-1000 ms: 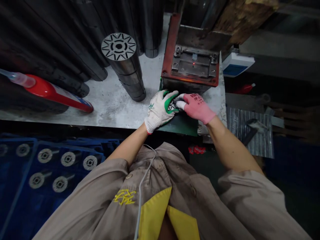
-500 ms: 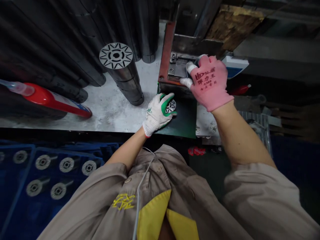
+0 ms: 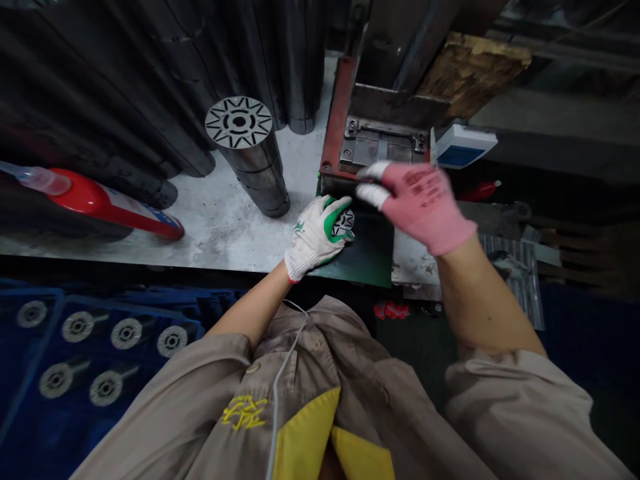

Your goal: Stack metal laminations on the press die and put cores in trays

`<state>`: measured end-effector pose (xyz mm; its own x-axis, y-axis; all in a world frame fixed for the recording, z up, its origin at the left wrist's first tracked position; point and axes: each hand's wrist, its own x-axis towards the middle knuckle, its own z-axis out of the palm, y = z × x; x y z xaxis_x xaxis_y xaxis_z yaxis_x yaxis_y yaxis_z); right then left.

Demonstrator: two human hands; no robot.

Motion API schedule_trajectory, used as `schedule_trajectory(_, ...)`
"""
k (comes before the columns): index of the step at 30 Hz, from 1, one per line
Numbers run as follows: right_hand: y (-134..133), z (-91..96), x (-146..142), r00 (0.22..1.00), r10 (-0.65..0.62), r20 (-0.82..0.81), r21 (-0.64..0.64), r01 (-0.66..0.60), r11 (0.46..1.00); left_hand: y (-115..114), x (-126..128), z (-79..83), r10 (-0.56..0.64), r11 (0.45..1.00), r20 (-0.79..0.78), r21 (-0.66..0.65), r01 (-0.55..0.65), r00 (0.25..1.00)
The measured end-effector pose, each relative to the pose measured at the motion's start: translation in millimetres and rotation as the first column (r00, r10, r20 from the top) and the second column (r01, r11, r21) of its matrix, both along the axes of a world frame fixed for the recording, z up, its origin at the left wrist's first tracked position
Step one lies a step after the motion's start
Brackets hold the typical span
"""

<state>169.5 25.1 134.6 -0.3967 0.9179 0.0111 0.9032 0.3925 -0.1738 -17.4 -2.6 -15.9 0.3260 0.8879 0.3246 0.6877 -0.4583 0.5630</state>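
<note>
White cotton with green rubber covers the left hand (image 3: 317,237). It curls, half shut, around the edge of a round steel disc (image 3: 344,223) with star-shaped slots. The disc lies on a dark green mat (image 3: 367,250), just below a steel die (image 3: 380,150) with a red edge. The right hand (image 3: 417,203), in a thin pink glove, is in the air near the disc, a bit blurred. Its fingers sit loosely together and hold nothing. On the rough grey surface (image 3: 225,247) stands a steel post (image 3: 255,180) with a slotted disc (image 3: 239,122) on top. A red glue bottle (image 3: 100,210) lies beside it.
</note>
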Motion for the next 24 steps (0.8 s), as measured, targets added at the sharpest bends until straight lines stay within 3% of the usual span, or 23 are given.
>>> schedule_trajectory(2,15,5.4,11,0.993,-0.101,-0.054,0.174,0.109,0.979,-1,0,1.6,0.004,1.000,0.011,-0.017,-0.004,1.000)
schedule_trajectory(4,27,3.0,16,0.990,-0.132,-0.050,0.237,0.141,0.961,-1,1,2.2,0.042,0.999,0.025,-0.026,-0.041,0.999)
schedule_trajectory(8,27,-1.6,11,0.988,-0.153,-0.026,0.186,0.155,0.970,-1,2,-0.7,0.052,0.998,0.021,-0.025,-0.052,0.998)
schedule_trajectory(13,-5,-2.2,11,0.977,-0.185,-0.107,0.094,0.195,0.976,-1,5,-5.9,0.032,0.998,0.072,0.060,-0.036,0.997)
schedule_trajectory(19,-24,-24.0,13,0.955,-0.155,-0.252,-0.016,0.156,0.988,1,4,-6.4,-0.099,0.988,0.108,0.131,0.085,0.989)
schedule_trajectory(24,-21,-33.6,11,0.942,-0.133,-0.308,-0.060,0.120,0.991,-1,7,-2.7,-0.029,0.985,0.191,0.175,-0.005,0.981)
